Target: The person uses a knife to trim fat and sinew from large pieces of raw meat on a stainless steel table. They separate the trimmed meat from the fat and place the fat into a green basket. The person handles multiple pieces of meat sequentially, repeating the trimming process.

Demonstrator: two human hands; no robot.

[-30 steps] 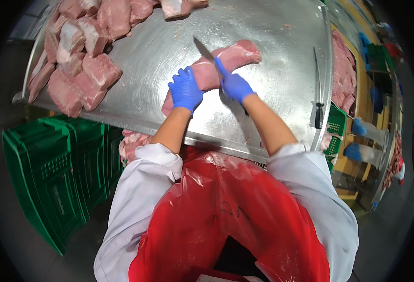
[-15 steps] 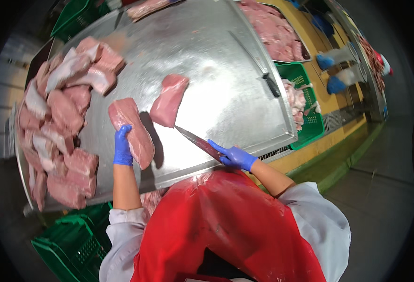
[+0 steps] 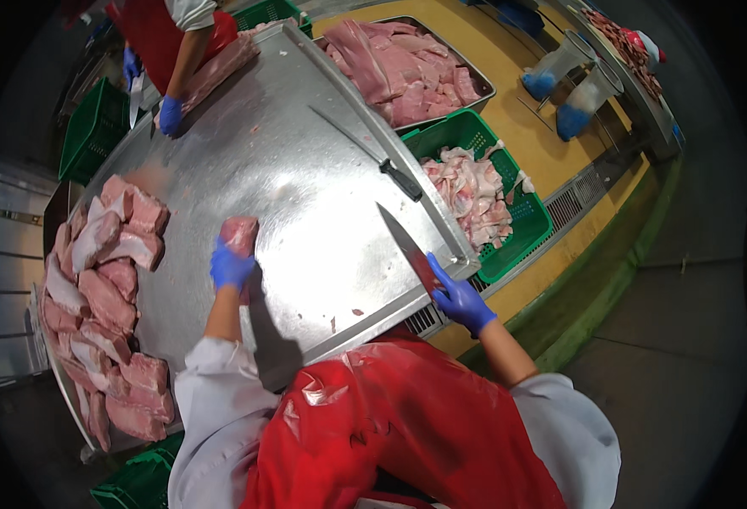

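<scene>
1. Blue-gloved, the two hands are well apart: the left hand [image 3: 232, 265] grips a pink piece of meat [image 3: 240, 234], and the right hand [image 3: 464, 303] is wrapped around a long knife [image 3: 405, 243].
2. The meat is over the left part of the steel table [image 3: 212, 165], between the heap of meat pieces [image 3: 106, 301] and the knife. It seems lifted off the metal, but the left hand hides much of it, so contact cannot be told for sure.
3. Wet meat probably slips easily; fingers spread around its width should hold better than a pinch at one end.
4. The blade slants over the table's near right corner, tip away from the red apron [image 3: 407, 407]. That is a sound place for it: low, and clear of the left wrist.
5. A second knife [image 3: 401, 181] lies by the right edge, its handle near the blade in hand; a wide swing on that side could knock it.
6. A co-worker's gloved hand [image 3: 170, 116] is at the far left edge, so a tip angled down at the metal is safer than one sweeping across.
7. Meat laid flat, not dropped, should slide less.
</scene>
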